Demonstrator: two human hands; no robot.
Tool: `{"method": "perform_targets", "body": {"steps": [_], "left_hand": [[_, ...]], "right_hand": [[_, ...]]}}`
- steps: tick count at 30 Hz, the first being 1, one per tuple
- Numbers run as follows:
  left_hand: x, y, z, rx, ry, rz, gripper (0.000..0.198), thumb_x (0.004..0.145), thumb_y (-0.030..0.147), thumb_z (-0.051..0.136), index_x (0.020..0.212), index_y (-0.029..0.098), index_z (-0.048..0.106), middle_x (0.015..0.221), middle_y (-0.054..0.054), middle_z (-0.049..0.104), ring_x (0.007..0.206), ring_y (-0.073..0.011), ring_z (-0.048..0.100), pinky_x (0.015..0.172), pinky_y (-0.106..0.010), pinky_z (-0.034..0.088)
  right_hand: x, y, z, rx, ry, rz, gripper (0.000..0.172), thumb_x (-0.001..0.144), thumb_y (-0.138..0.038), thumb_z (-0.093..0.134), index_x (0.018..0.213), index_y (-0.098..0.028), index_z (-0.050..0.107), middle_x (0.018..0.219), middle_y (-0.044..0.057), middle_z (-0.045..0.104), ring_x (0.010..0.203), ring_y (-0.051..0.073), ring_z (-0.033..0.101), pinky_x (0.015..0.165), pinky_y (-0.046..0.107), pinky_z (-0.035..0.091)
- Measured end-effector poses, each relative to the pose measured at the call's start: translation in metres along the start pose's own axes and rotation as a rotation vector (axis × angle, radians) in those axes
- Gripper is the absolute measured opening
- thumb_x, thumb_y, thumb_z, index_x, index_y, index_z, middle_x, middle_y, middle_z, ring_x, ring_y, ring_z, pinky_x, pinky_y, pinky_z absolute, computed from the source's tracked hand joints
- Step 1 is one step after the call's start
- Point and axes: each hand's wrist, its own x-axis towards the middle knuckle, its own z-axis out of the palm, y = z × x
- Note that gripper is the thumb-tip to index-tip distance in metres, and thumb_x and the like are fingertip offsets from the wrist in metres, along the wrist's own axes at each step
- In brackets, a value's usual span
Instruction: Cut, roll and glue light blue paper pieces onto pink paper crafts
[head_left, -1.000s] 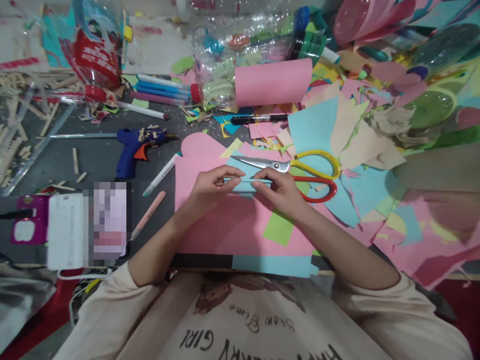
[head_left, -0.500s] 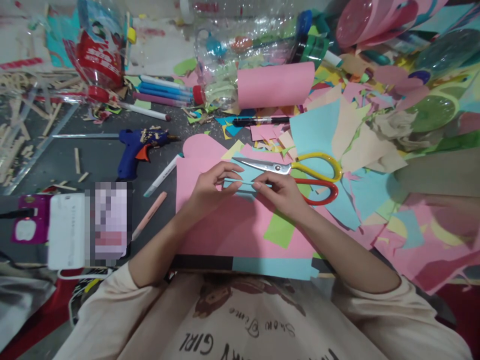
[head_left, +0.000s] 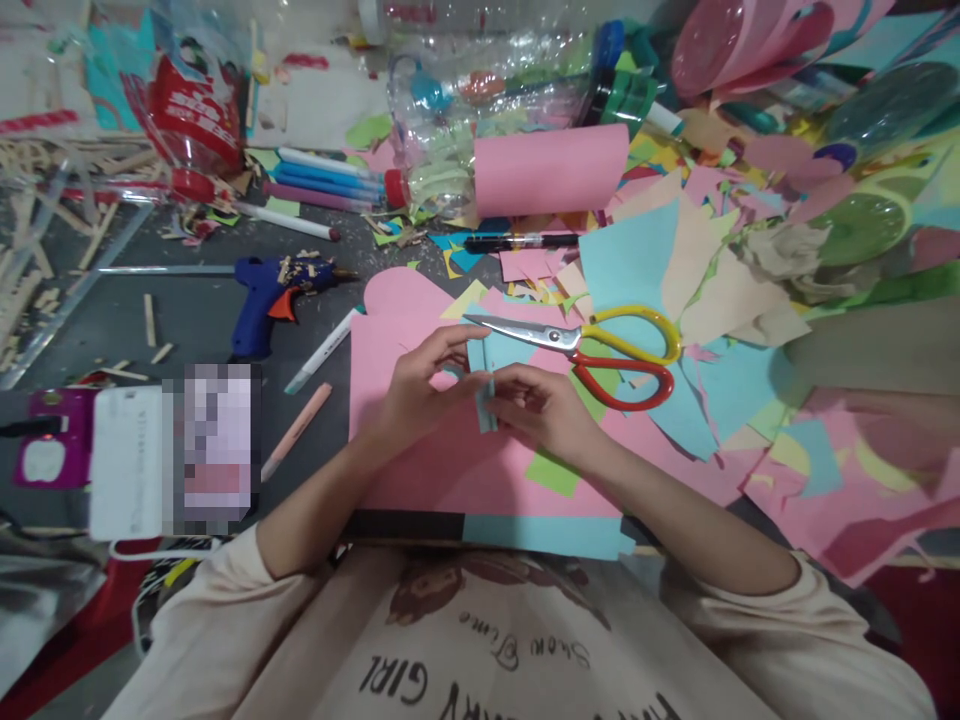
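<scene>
A small folded strip of light blue paper stands lengthwise between my hands, above a large pink sheet. My left hand pinches it from the left, thumb and fingers near its upper half. From the right, my right hand grips its lower half with curled fingers. Just beyond my fingers lie open-bladed scissors with one yellow and one red handle. A green paper piece rests on the pink sheet beneath my right wrist.
To the left lie a blue glue gun, a white marker, an orange marker and a white power bank. A pink paper cylinder and plastic bottles are at the back. Coloured paper scraps cover the right side.
The blue paper strip has turned from lying crosswise to pointing lengthwise. My right hand has shifted slightly lower and left around it. The scissors stay in place.
</scene>
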Motion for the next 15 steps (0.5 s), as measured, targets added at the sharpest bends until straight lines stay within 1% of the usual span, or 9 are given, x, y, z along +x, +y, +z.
{"method": "perform_targets", "body": {"steps": [2, 3, 5, 6, 7, 8, 10, 13, 15], "left_hand": [[0.001, -0.004, -0.0018, 0.061, -0.054, 0.094, 0.06, 0.081, 0.056, 0.068, 0.13, 0.024, 0.054, 0.12, -0.011, 0.063, 0.101, -0.0221, 0.065, 0.084, -0.035, 0.055], [0.0016, -0.0057, -0.0027, 0.101, -0.098, 0.16, 0.072, 0.078, 0.059, 0.069, 0.138, 0.026, 0.047, 0.133, -0.014, 0.057, 0.116, -0.0268, 0.061, 0.092, -0.04, 0.053], [0.0028, -0.0085, -0.0041, 0.211, -0.187, 0.297, 0.092, 0.075, 0.063, 0.07, 0.15, 0.03, 0.029, 0.152, -0.014, 0.039, 0.139, -0.0341, 0.042, 0.105, -0.05, 0.046], [0.0032, -0.0095, -0.0045, 0.275, -0.226, 0.355, 0.097, 0.075, 0.062, 0.07, 0.153, 0.033, 0.021, 0.157, -0.014, 0.032, 0.145, -0.0355, 0.033, 0.11, -0.053, 0.042], [0.0033, -0.0101, -0.0046, 0.339, -0.259, 0.396, 0.101, 0.076, 0.061, 0.07, 0.155, 0.034, 0.013, 0.159, -0.014, 0.028, 0.148, -0.0358, 0.027, 0.113, -0.056, 0.038], [0.0032, -0.0103, -0.0045, 0.398, -0.285, 0.417, 0.104, 0.077, 0.058, 0.071, 0.155, 0.035, 0.006, 0.16, -0.014, 0.026, 0.149, -0.0356, 0.025, 0.114, -0.057, 0.036], [0.0023, -0.0098, -0.004, 0.49, -0.314, 0.414, 0.11, 0.077, 0.049, 0.074, 0.156, 0.034, -0.001, 0.159, -0.016, 0.029, 0.148, -0.0346, 0.029, 0.115, -0.057, 0.036], [0.0007, -0.008, -0.0033, 0.558, -0.31, 0.404, 0.113, 0.074, 0.032, 0.078, 0.156, 0.028, 0.0, 0.154, -0.018, 0.037, 0.144, -0.0343, 0.037, 0.114, -0.054, 0.039], [0.0003, -0.0078, -0.0033, 0.572, -0.295, 0.423, 0.11, 0.072, 0.027, 0.078, 0.155, 0.025, 0.006, 0.152, -0.019, 0.04, 0.142, -0.0346, 0.04, 0.112, -0.053, 0.041]], "right_hand": [[0.0021, 0.0012, -0.001, 0.098, -0.015, 0.037, 0.017, 0.073, -0.032, 0.07, 0.077, -0.02, 0.058, 0.059, -0.005, 0.056, 0.052, 0.009, 0.051, 0.051, 0.024, 0.038], [0.0031, 0.0016, -0.002, 0.14, -0.009, 0.051, 0.022, 0.072, -0.034, 0.073, 0.074, -0.02, 0.056, 0.059, -0.005, 0.057, 0.052, 0.01, 0.053, 0.051, 0.024, 0.039], [0.0048, 0.0022, -0.0041, 0.185, 0.026, 0.065, 0.031, 0.067, -0.037, 0.079, 0.071, -0.021, 0.053, 0.058, -0.006, 0.057, 0.051, 0.009, 0.054, 0.052, 0.024, 0.041], [0.0052, 0.0024, -0.0049, 0.189, 0.048, 0.071, 0.034, 0.066, -0.038, 0.081, 0.071, -0.021, 0.052, 0.057, -0.007, 0.057, 0.05, 0.009, 0.053, 0.053, 0.024, 0.042], [0.0053, 0.0026, -0.0054, 0.186, 0.062, 0.075, 0.036, 0.064, -0.038, 0.082, 0.071, -0.021, 0.052, 0.057, -0.007, 0.056, 0.05, 0.008, 0.053, 0.053, 0.024, 0.042], [0.0052, 0.0028, -0.0054, 0.181, 0.063, 0.081, 0.037, 0.064, -0.038, 0.083, 0.071, -0.02, 0.052, 0.057, -0.008, 0.056, 0.05, 0.008, 0.054, 0.053, 0.024, 0.041], [0.0043, 0.0032, -0.0047, 0.175, 0.042, 0.088, 0.037, 0.065, -0.04, 0.082, 0.072, -0.02, 0.052, 0.057, -0.008, 0.055, 0.05, 0.008, 0.054, 0.052, 0.024, 0.041], [0.0031, 0.0035, -0.003, 0.152, 0.017, 0.089, 0.036, 0.067, -0.043, 0.08, 0.072, -0.02, 0.053, 0.058, -0.007, 0.055, 0.049, 0.008, 0.053, 0.051, 0.024, 0.039], [0.0029, 0.0032, -0.0026, 0.122, 0.02, 0.085, 0.035, 0.068, -0.042, 0.079, 0.072, -0.019, 0.053, 0.058, -0.007, 0.054, 0.05, 0.008, 0.052, 0.051, 0.024, 0.038]]}}
